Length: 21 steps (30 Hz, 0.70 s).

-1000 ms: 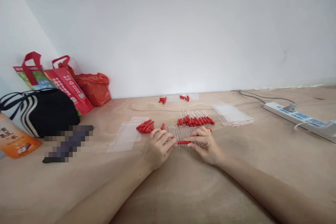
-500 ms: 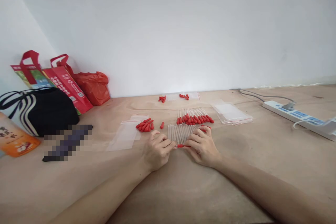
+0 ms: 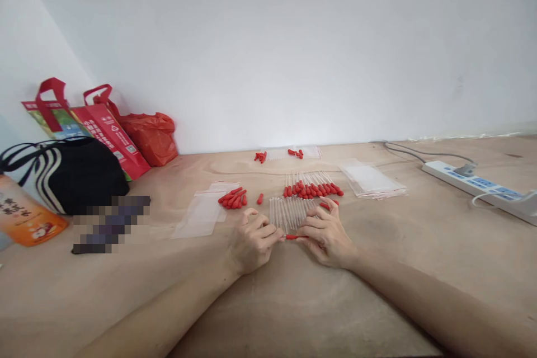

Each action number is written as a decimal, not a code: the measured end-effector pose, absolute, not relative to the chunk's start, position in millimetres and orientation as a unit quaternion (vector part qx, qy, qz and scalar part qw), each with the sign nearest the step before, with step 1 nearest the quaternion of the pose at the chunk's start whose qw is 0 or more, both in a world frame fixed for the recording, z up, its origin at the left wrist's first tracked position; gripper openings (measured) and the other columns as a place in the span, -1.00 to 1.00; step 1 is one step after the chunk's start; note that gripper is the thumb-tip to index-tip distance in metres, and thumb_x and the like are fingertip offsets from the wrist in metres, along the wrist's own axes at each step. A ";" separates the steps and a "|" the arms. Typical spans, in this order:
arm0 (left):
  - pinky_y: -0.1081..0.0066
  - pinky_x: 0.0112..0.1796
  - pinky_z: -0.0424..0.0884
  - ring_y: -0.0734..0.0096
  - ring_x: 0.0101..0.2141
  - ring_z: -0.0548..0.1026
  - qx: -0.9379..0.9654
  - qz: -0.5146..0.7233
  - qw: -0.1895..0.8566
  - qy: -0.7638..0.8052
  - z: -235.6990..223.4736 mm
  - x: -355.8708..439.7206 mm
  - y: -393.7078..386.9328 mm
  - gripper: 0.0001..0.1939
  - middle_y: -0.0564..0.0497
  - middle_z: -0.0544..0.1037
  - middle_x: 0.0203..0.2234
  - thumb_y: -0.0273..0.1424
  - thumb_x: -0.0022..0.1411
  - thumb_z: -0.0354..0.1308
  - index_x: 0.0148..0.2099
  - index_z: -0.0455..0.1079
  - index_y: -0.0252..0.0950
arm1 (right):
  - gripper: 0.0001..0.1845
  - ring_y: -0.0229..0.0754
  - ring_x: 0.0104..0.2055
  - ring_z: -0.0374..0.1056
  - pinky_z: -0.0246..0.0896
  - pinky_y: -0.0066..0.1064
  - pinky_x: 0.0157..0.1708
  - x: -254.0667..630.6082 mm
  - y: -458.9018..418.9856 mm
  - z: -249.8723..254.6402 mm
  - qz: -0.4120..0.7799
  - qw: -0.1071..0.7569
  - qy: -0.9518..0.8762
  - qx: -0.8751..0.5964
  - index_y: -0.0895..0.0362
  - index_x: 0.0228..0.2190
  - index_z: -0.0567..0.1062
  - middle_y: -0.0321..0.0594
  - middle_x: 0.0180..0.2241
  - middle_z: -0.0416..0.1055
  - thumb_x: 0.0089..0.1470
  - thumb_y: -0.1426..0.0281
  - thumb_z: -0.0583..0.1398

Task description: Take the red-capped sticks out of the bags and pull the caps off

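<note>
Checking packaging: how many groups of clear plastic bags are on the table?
3: left group beside a red bulb pile, right group toward the power strip, back group by the wall. Overlap may hide bags.

A plain whitish wall (image 3: 268,50) rises directly behind the bench (image 3: 403,302), meeting a paler side wall (image 3: 25,33) at a slanting corner beyond the bench's far left. The bench top is light brown wood with wavy grain. Soft, diffuse light brightens the wall just above the bench's back edge.
</note>
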<state>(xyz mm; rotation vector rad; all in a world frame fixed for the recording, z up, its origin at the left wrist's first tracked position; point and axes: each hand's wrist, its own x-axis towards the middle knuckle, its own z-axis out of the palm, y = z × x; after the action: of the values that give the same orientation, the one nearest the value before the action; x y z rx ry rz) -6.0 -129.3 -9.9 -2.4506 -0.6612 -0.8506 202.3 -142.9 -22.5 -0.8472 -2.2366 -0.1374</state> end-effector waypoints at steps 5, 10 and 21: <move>0.23 -0.20 0.08 0.50 -0.49 0.33 -0.895 -0.292 0.243 -0.234 -9.6 -4.5 -131.0 -0.83 0.16 0.43 -0.65 -0.46 0.20 -0.01 -0.40 0.36 -0.23 | -0.86 -0.25 -0.31 0.21 -0.33 -0.09 0.02 201.3 -146.7 -19.2 -0.053 0.356 -0.872 -0.332 0.06 -0.50 0.40 -0.37 -0.53 0.36 0.02 0.39 0.06; 0.24 -0.21 0.09 0.50 -0.50 0.34 -0.892 -0.305 0.235 -0.237 -7.8 -7.9 -130.1 -0.81 0.16 0.43 -0.66 -0.46 0.20 -0.02 -0.42 0.36 -0.24 | -0.88 -0.26 -0.33 0.21 -0.31 -0.08 0.02 204.6 -147.1 -19.9 -0.049 0.361 -0.873 -0.325 0.08 -0.51 0.38 -0.37 -0.56 0.33 -0.01 0.40 0.06; 0.54 -0.45 0.29 0.52 -0.48 0.39 -0.861 -0.326 0.134 -0.366 -20.5 -29.4 -118.8 -0.75 0.01 0.40 -0.47 -0.45 0.26 -0.14 -0.12 0.33 -0.34 | -0.81 -0.24 -0.32 0.28 -0.11 -0.22 -0.09 233.9 -128.5 -22.7 -0.062 0.448 -0.779 -0.434 0.01 -0.35 0.46 -0.29 -0.41 0.43 0.08 0.30 0.05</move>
<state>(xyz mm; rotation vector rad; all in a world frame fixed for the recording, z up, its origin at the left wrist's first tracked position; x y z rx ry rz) -29.4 -118.8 -20.5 -2.4975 -1.0606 -0.9446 233.9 -128.5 -22.7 -1.0741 -1.9277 -0.1541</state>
